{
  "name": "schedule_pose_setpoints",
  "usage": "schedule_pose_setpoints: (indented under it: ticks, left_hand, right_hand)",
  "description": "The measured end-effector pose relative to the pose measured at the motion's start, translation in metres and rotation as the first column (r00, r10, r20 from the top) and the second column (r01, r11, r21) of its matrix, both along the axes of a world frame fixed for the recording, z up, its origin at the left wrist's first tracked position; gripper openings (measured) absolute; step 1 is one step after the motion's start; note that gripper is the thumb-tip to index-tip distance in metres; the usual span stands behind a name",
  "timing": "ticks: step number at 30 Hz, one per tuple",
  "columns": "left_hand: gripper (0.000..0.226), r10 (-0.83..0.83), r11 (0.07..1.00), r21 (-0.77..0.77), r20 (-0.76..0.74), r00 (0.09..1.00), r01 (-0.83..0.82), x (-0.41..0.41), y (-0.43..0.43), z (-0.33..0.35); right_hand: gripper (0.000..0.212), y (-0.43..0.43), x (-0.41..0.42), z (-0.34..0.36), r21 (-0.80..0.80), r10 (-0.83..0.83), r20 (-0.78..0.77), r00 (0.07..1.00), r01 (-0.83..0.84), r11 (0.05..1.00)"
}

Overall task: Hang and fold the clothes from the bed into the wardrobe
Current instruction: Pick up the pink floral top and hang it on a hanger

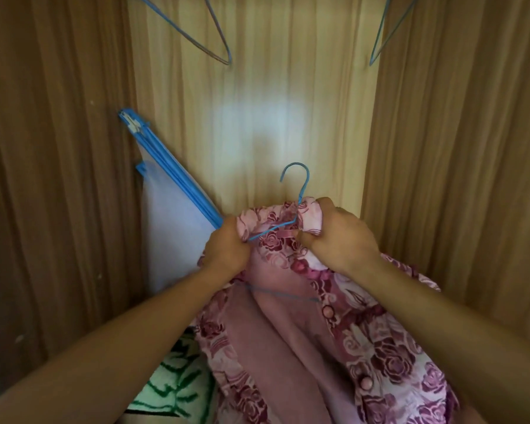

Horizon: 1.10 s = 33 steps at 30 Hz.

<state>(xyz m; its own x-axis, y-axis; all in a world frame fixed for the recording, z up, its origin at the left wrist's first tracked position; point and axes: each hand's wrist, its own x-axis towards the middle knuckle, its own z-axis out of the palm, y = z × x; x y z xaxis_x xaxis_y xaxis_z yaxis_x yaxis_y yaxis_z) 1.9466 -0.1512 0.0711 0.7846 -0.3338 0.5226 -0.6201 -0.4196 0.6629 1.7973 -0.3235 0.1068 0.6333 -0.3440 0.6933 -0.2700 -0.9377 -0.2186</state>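
A pink garment with a dark rose print and pink buttons (334,332) hangs in front of me inside the wooden wardrobe (273,117). A blue wire hanger (297,185) is threaded into its neck, hook pointing up. My left hand (227,249) grips the garment's left shoulder together with the hanger's wire arm. My right hand (340,234) grips the bunched collar fabric on the right side. The hanger's lower bar shows across the garment's inside.
Two empty blue wire hangers (214,41) (386,35) hang at the top of the wardrobe. A folded blue-framed white mesh item (172,209) leans in the left back corner. A green-and-white patterned cloth (172,381) lies at the bottom left.
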Motion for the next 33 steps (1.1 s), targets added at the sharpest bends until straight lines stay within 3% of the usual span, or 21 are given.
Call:
schedule_pose_setpoints:
  ticks: [2, 5, 8, 10, 11, 14, 16, 20, 25, 28, 31, 33]
  left_hand:
    - [0.032, -0.059, 0.991, -0.119, -0.016, 0.998, 0.057, -0.011, -0.009, 0.005]
    - [0.033, -0.188, 0.951, -0.239, 0.056, 0.981, 0.196, -0.037, -0.019, 0.015]
    - [0.042, -0.385, 0.907, -0.129, 0.136, 0.913, 0.401, -0.055, -0.022, 0.026]
    - [0.031, -0.492, 0.864, 0.006, 0.222, 0.842, 0.503, -0.054, -0.014, 0.032]
    - [0.026, -0.486, 0.87, 0.085, 0.319, 0.814, 0.486, -0.048, -0.009, 0.033]
    - [0.041, -0.286, 0.957, 0.232, 0.641, 0.712, 0.175, -0.021, 0.01, 0.032]
    - [0.041, -0.291, 0.953, 0.262, 0.666, 0.687, 0.15, -0.004, 0.02, 0.038]
    - [0.064, -0.322, 0.909, 0.41, 0.593, 0.738, 0.067, 0.013, 0.013, 0.063]
    - [0.055, -0.061, 0.989, 0.136, 0.697, 0.714, -0.049, 0.009, -0.007, 0.084]
    - [0.053, 0.024, 0.999, 0.014, 0.653, 0.757, -0.044, 0.024, -0.004, 0.103]
    - [0.051, 0.029, 1.0, -0.017, 0.617, 0.786, -0.023, 0.038, 0.003, 0.127]
    - [0.05, 0.037, 0.999, -0.031, 0.612, 0.79, -0.024, 0.039, 0.004, 0.139]
  right_hand:
    - [0.068, 0.004, -0.001, -0.001, 0.007, -0.004, 0.005, 1.0, 0.004, 1.0]
    - [0.057, 0.002, 0.001, -0.003, 0.046, -0.002, 0.018, 1.0, 0.001, 0.999]
    - [0.052, -0.009, -0.003, 0.002, 0.075, 0.001, 0.061, 0.998, -0.005, 0.997]
    - [0.054, -0.02, -0.01, 0.011, 0.077, -0.014, 0.1, 0.995, 0.006, 0.997]
    - [0.055, -0.026, -0.014, 0.017, 0.076, -0.02, 0.12, 0.993, 0.011, 0.997]
    - [0.052, -0.037, -0.026, 0.035, 0.079, -0.018, 0.191, 0.982, 0.003, 0.997]
    - [0.05, -0.04, -0.032, 0.046, 0.099, 0.017, 0.213, 0.977, -0.039, 0.994]
    - [0.046, -0.03, -0.034, 0.068, 0.138, 0.109, 0.243, 0.964, -0.146, 0.98]
    - [0.06, -0.02, -0.029, 0.082, -0.014, 0.048, 0.106, 0.993, -0.047, 0.999]
    - [0.079, -0.024, -0.047, 0.09, -0.108, 0.136, -0.033, 0.99, -0.139, 0.984]
    - [0.071, -0.041, -0.066, 0.098, -0.216, 0.071, -0.129, 0.989, -0.098, 0.971]
    - [0.066, -0.049, -0.071, 0.104, -0.267, -0.006, -0.096, 0.995, -0.02, 0.963]
